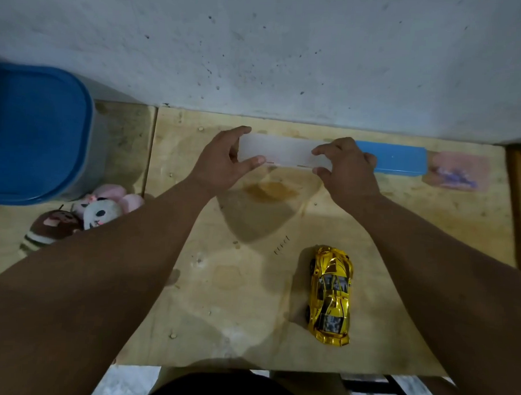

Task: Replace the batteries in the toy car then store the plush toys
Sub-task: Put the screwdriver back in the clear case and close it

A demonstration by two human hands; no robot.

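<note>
A gold toy car stands on its wheels on the wooden table, near the front right. At the back of the table my left hand and my right hand grip the two ends of a long translucent white box. A blue box part lies just right of my right hand, against the wall. Several plush toys lie in a heap at the left, partly hidden by my left forearm: a white panda face, pink ones and a brown striped one.
A large blue-lidded storage bin stands at the back left, beside the plush toys. A pink card lies at the back right. The grey wall runs along the table's far edge. A dark stool frame shows below the front edge.
</note>
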